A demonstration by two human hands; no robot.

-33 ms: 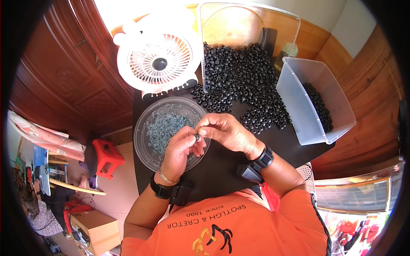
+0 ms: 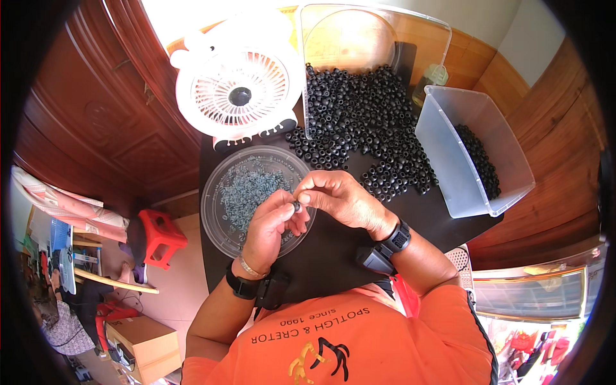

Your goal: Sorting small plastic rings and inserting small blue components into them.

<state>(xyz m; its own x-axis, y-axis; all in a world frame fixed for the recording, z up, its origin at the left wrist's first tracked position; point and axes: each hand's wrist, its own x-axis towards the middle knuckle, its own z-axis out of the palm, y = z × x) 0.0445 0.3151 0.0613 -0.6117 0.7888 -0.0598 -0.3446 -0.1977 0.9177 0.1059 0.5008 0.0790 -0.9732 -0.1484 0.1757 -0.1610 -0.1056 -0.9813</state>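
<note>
Over the near right rim of a clear round tray [image 2: 212,232], my left hand [image 2: 273,218] pinches a small black ring-shaped part [image 2: 296,206] between thumb and fingers. My right hand [image 2: 328,197] meets it from the right, its thumb and forefinger closed together right at that part. Whatever lies between the right fingertips is too small to make out. Many tiny blue-grey translucent pieces [image 2: 247,192] fill the middle of the tray. Beyond my hands spreads a big heap of black ring-shaped parts [image 2: 366,115], partly inside a clear box [image 2: 449,40] lying tipped over.
A white fan [image 2: 239,96] stands behind the tray. At the right of the dark table [image 2: 333,256], a translucent bin [image 2: 455,173] holds more black parts. On the floor at left are a red stool [image 2: 163,237] and a cardboard box [image 2: 151,346]. Another person [image 2: 67,327] is at far left.
</note>
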